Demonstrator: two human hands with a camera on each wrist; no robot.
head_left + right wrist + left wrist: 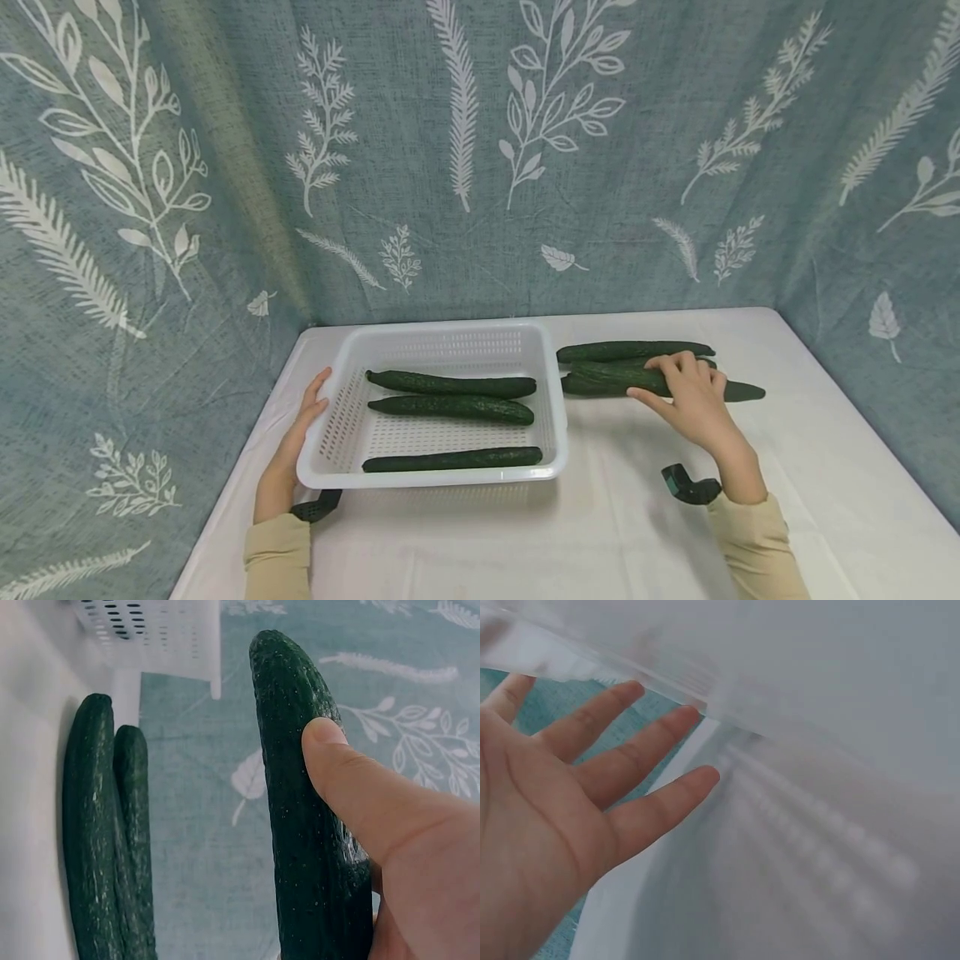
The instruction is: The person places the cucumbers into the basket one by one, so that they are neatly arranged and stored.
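My right hand [693, 400] grips a dark green cucumber [296, 802], the thumb lying along its side. In the right wrist view it is held apart from the other cucumbers [91, 825], which lie side by side on the table. From the head view, it overlaps this group, and a far cucumber [633, 351] shows behind. To the left, a white perforated plastic basket [431, 479] contains three cucumbers [453, 408], all lying crosswise. Beside the basket's left wall is my left hand [296, 429], fingers straight and spread, the fingertips at the basket's side.
A white cloth covers the table [600, 533]. Blue-green curtains [480, 250] with white leaf prints hang behind it and on both sides. Dark wrist cameras [688, 486] sit below each hand.
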